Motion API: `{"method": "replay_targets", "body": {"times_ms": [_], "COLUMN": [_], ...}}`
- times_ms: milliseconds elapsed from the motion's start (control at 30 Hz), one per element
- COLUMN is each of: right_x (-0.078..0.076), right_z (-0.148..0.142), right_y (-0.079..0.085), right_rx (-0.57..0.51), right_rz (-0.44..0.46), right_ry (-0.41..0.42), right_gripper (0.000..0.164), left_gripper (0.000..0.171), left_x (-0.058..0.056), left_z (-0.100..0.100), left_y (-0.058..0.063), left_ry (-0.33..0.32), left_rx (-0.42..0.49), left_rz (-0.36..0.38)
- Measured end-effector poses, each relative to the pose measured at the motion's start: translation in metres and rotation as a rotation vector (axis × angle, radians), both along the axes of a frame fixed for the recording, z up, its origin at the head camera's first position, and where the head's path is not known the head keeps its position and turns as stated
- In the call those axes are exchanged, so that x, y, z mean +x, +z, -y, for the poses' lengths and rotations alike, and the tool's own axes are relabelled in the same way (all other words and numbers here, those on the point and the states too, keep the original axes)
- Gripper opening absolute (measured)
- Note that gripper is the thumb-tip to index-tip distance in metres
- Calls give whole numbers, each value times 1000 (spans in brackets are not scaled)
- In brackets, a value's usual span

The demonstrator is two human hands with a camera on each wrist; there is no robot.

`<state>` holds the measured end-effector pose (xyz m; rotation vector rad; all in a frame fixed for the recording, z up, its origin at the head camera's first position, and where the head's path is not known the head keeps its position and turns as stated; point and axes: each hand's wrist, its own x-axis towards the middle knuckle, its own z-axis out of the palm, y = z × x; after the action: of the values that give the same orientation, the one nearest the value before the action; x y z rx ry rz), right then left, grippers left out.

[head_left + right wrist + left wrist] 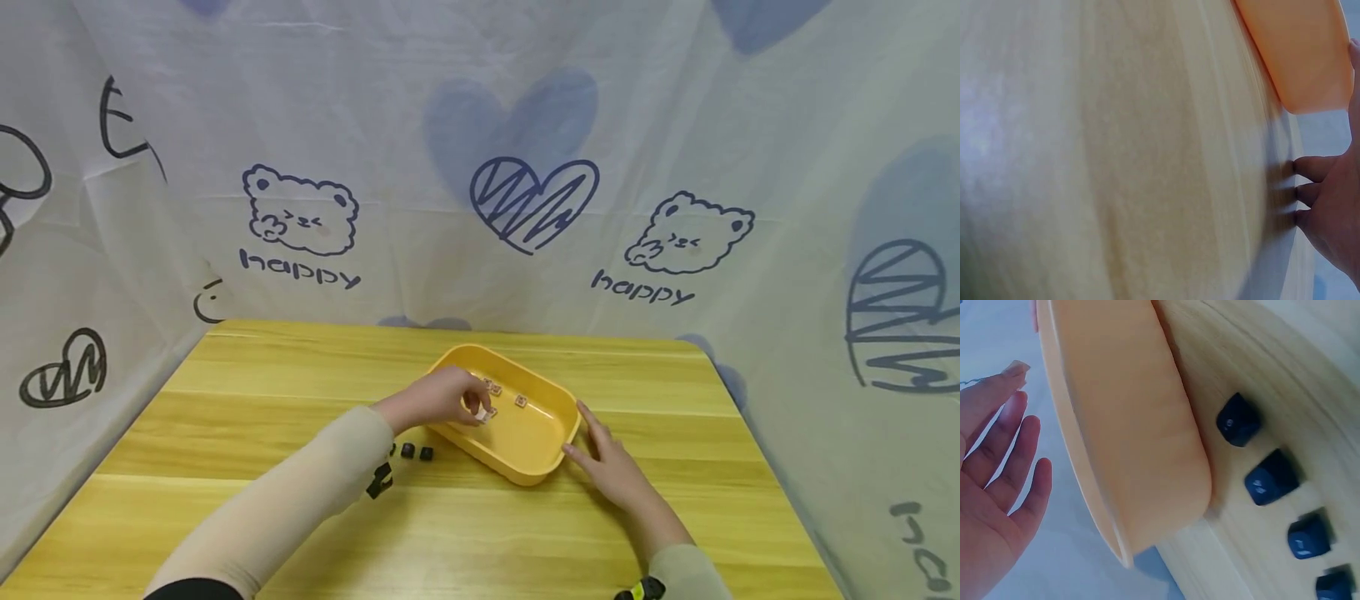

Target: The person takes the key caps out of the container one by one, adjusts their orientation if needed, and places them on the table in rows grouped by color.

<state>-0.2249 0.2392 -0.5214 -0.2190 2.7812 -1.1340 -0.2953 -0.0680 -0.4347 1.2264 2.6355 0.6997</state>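
Over the yellow-orange tray (528, 437), my left hand (448, 395) pinches a small pale keycap (482, 413) between thumb and fingertips. The left wrist view shows this keycap (1017, 369) at the thumb tip, the other fingers loosely spread. Several similar pale pieces, such as this keycap (521, 401), lie on the tray floor. At the tray's right end my right hand (611, 468) touches the rim with thumb and index finger. In the right wrist view the hand's other fingers (1315, 167) reach down to the table beside the tray.
Several black keycaps (1272, 477) stand in a row on the wooden table (480, 533), left of the tray; my left forearm partly hides them in the head view. A printed cloth (420, 250) hangs behind the table and along its sides.
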Motion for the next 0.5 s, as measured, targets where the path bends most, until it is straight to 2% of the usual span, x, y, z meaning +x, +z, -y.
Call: {"method": "replay_targets", "body": {"times_ms": [133,400,500], "right_x": [0,0,-1], "right_z": [-1,-2,-2], "right_y": [-1,-4,-4], "right_rx": [0,-4,-9], "right_rz": [5,-4,-13], "right_ry": [3,-1,7], "right_gripper": [76,78,78], "left_gripper": [13,16,16], "left_x": [9,24,29], "left_z": [13,44,56], "left_y": [-3,-10,-14], "left_ry": [78,172,210], "left_rx": [31,134,173], "left_rz": [31,66,112]}}
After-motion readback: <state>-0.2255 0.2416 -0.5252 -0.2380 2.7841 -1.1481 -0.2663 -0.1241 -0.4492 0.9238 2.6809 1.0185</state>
